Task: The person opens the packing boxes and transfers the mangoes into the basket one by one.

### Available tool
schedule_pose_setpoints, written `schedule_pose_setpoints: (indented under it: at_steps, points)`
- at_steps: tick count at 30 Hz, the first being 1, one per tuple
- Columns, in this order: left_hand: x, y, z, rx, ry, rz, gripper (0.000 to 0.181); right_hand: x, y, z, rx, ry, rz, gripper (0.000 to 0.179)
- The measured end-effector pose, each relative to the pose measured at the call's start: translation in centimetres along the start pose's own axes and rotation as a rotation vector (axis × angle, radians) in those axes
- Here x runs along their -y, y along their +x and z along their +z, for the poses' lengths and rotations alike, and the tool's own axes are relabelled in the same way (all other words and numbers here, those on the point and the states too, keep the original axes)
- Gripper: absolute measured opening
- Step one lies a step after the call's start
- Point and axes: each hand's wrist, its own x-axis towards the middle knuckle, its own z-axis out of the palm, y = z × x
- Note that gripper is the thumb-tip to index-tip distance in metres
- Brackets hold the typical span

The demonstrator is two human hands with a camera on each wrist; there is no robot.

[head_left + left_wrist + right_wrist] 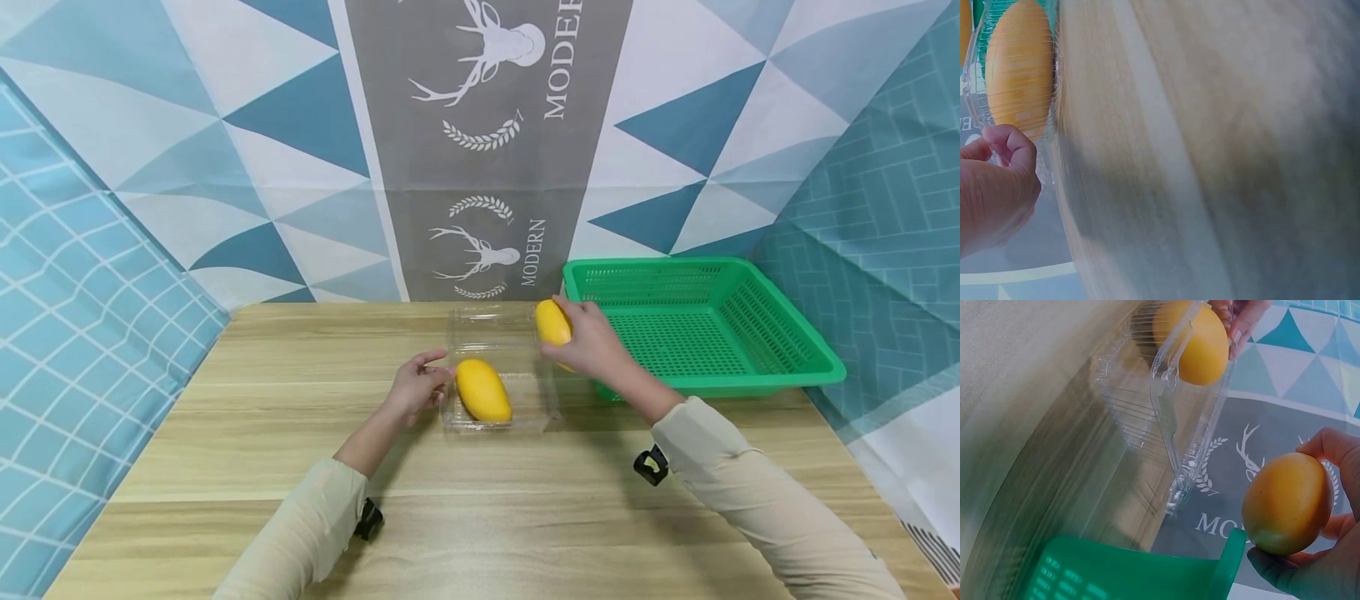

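**Right hand [596, 337] gripping one mango, left hand [416, 387] steadying the clear box**

Right hand: thumb and fingers clamping the held mango [552, 323] from opposite sides, spreading only as wide as the fruit, tips pressing on its skin. The held mango is hanging just beyond the right side of the clear box [534, 404], between it and the green basket [810, 360], near the basket's left rim. Long axis running mostly away from the person in the head view, far end leaning slightly left, near end slightly right. Right wrist view showing a rounded end, the fruit staying clear of the box walls.

Left hand: thumb and a bent finger pinching the box's left edge, nearly closing on the thin plastic; the remaining fingers partly hiding, their spread hard to tell.

The boxed mango [483, 392] is lying on its side in the near half of the box, toward the left wall, just beside the left fingertips. Long axis slanting from far left to near right. The box is sitting open on the wooden table [262, 467], its other half extending toward the patterned backdrop [300, 167].
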Motion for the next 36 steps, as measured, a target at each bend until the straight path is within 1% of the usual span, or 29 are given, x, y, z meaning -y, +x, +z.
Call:
schedule_pose_setpoints:
  at_steps: [6,16,25,36]
  points:
    - [0.0,0.0,0.0,-0.001,-0.006,0.001,0.045,-0.1,0.0,-0.2,-0.005,0.003,0.005,0.08]
    - [0.1,0.0,0.1,0.003,-0.021,0.006,0.047,-1.0,0.0,-0.6,-0.01,0.004,0.018,0.081]
    - [0.2,0.1,0.1,0.002,-0.013,0.006,0.048,-1.3,0.0,-1.1,-0.021,-0.003,0.027,0.083]
    - [0.2,0.0,0.0,0.014,-0.016,0.007,0.05,-1.9,0.1,-1.7,-0.044,-0.006,0.022,0.08]
